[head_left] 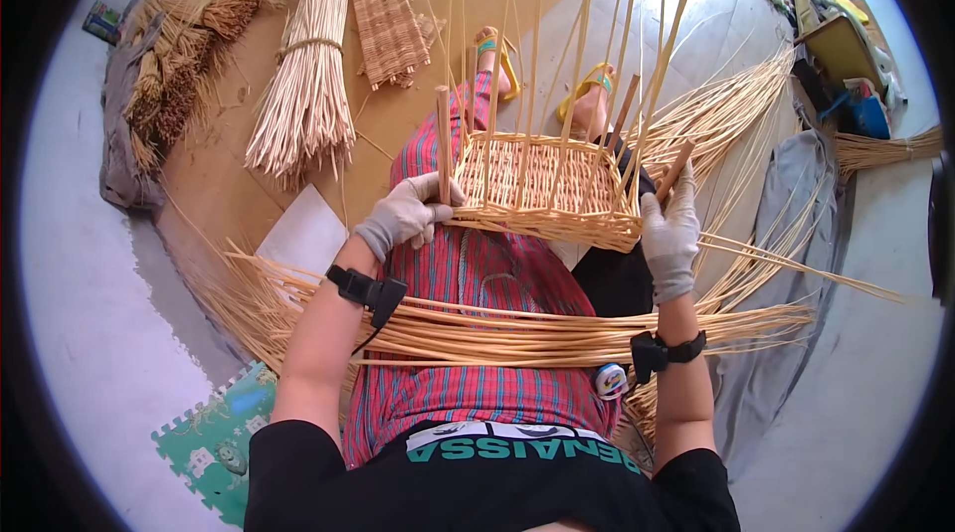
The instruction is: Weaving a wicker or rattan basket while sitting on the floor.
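Note:
A half-woven rectangular wicker basket (552,224) rests over my lap, tilted so its woven bottom shows. Thin pale stakes rise from its edges, and thicker wooden posts stand at the corners. My left hand (406,214), in a whitish glove, is closed around the near left corner, beside one wooden post (444,139). At the near right corner, my gloved right hand (672,242) grips the basket against another wooden post (677,169); some of its fingers are hidden. Long loose cane strands (497,338) lie across my thighs below the basket.
A tied bundle of cane (308,85) and a woven panel (390,30) lie on the floor ahead. Brown bundles (184,55) are piled at far left. More loose cane (731,104) spreads on the right, near a grey cloth (791,194). A green foam mat (219,438) lies lower left.

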{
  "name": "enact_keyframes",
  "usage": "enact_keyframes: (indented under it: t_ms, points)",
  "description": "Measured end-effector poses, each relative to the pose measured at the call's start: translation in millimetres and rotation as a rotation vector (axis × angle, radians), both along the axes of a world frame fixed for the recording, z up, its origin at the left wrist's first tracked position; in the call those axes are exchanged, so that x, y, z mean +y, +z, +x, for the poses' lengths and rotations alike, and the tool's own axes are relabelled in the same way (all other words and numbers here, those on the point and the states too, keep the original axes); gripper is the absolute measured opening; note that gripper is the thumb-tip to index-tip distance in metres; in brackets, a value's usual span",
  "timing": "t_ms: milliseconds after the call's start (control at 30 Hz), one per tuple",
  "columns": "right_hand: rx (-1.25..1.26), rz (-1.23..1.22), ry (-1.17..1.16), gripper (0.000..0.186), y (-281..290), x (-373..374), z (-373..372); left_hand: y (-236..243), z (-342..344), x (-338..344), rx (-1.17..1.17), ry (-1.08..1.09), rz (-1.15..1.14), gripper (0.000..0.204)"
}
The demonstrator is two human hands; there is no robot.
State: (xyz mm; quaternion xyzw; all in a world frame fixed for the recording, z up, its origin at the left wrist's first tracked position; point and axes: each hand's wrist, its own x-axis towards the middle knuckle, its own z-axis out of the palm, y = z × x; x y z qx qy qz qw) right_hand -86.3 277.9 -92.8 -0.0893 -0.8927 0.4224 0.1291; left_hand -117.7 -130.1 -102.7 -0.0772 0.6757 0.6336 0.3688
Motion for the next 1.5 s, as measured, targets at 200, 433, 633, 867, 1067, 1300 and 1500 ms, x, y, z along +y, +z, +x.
enact_keyframes:
  t_ms: [200,433,633,867,1067,1300,1500]
  points:
    - [0.035,-0.033,-0.111,0.083,41.4,-43.0,14.4,-4.3,9.9,1.1,0.025,0.094,0.002,0.026]
    - [0.099,-0.324,0.302,0.032,225.2,-62.4,63.1,-3.1,13.6,-4.7,0.059,0.094,0.048,0.034]
    - [0.532,-0.111,1.096,0.023,347.1,-38.4,54.5,-8.4,13.6,-9.1,0.046,0.07,0.119,0.043]
    - [0.893,-0.031,1.04,0.021,336.5,-39.7,70.6,-12.2,15.7,-9.3,0.089,0.092,0.076,0.043]
    - [0.911,-0.062,1.022,0.02,339.2,-23.6,94.2,-12.6,18.7,-8.7,0.13,0.116,0.067,0.043]
    - [0.9,-0.073,1.011,0.021,341.9,-23.8,106.9,-11.7,24.7,-8.6,0.195,0.129,0.043,0.04]
    - [0.694,-0.055,0.956,0.018,326.5,-31.0,105.7,-12.8,30.6,-9.7,0.231,0.172,0.023,0.04]
